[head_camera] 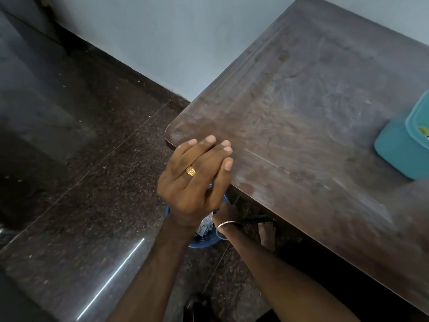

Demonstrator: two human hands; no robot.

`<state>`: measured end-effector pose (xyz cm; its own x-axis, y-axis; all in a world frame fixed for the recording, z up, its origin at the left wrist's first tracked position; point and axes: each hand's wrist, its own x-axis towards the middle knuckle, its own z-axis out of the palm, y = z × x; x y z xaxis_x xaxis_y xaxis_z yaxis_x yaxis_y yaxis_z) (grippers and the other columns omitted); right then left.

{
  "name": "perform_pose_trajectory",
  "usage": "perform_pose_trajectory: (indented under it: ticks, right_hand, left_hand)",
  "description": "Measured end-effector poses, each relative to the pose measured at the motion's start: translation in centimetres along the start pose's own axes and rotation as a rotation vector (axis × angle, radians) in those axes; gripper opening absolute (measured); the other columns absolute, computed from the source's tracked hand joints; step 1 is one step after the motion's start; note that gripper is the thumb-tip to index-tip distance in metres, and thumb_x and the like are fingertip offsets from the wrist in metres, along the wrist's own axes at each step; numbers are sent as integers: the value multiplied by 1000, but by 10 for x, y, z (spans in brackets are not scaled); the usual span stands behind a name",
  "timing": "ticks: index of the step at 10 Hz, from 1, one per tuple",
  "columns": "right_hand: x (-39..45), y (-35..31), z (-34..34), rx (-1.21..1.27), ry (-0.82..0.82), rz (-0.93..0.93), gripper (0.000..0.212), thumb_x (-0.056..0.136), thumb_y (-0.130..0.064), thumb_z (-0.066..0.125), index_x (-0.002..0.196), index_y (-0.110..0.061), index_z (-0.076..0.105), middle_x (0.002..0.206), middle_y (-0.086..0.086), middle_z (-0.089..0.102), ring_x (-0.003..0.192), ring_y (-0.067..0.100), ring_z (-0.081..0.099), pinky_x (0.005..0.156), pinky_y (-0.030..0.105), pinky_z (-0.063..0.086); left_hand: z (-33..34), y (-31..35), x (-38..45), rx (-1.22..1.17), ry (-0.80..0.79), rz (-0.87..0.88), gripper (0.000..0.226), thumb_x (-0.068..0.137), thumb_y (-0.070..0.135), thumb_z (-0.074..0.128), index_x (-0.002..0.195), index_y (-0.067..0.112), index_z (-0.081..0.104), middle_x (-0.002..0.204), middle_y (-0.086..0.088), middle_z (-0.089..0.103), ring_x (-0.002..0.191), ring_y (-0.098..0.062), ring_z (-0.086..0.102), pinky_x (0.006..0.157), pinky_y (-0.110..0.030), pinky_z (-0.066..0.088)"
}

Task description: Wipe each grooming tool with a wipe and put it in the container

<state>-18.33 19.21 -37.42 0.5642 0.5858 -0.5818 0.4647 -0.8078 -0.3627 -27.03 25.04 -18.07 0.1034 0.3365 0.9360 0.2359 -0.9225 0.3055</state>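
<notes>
Left hand [195, 180] and right hand [224, 173] pressed palm to palm, fingers straight, probably empty — off the table's [301, 112] near-left corner. Container [404, 145] at right edge; reach there next — no tools visible.

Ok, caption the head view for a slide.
Left hand and right hand pressed palm to palm above a blue bin, beside a teal container on the table.

no readable text, yellow mark on teal container [405, 145] lid too small to read
</notes>
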Motion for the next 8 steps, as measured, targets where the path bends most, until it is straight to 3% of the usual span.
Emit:
perform_pose_trajectory:
  ticks: [2,3,4,6,7,8]
  right_hand:
    - [-3,15,-9,96,25,-2,23,87,-6,57,105,-2,71,112,19,71,106,36,65,92,44,53]
    - [-11,12,-17,156,55,-10,25,87,-6,56,108,1,69,114,21,70,108,37,64,94,47,52]
    - [-25,5,-28,211,101,-67,30,91,-12,55,118,-10,69,123,15,70,115,33,63,99,41,50]
    - [-75,-6,-59,206,256,-291,34,98,-21,51,128,-15,65,124,11,70,116,27,65,98,35,50]
    - [-106,-10,-73,184,344,-398,35,98,-26,51,131,-21,63,122,10,72,113,29,66,95,44,53]
    - [-133,-15,-87,162,500,-542,33,97,-23,51,127,-22,64,114,9,73,106,31,67,89,44,54]
  left_hand:
    - [0,3,-1,-1,-22,-12,13,91,3,64,88,0,77,96,-6,77,93,-23,73,82,-46,57]
    - [-1,5,-1,-1,-26,-26,13,92,2,65,89,-1,77,96,-7,76,93,-23,73,82,-47,57]
    - [0,12,0,24,-37,-56,11,91,2,66,91,-1,77,97,-7,76,94,-24,73,83,-48,57]
    - [-5,27,6,53,-28,-129,10,90,4,70,93,-1,78,96,-9,77,93,-24,73,84,-46,57]
    - [-13,35,18,71,-56,-174,10,90,9,72,93,3,79,93,-7,78,90,-21,74,83,-38,59]
    - [-20,47,25,125,-115,-254,12,91,18,71,92,10,80,94,-5,78,92,-20,74,81,-37,59]
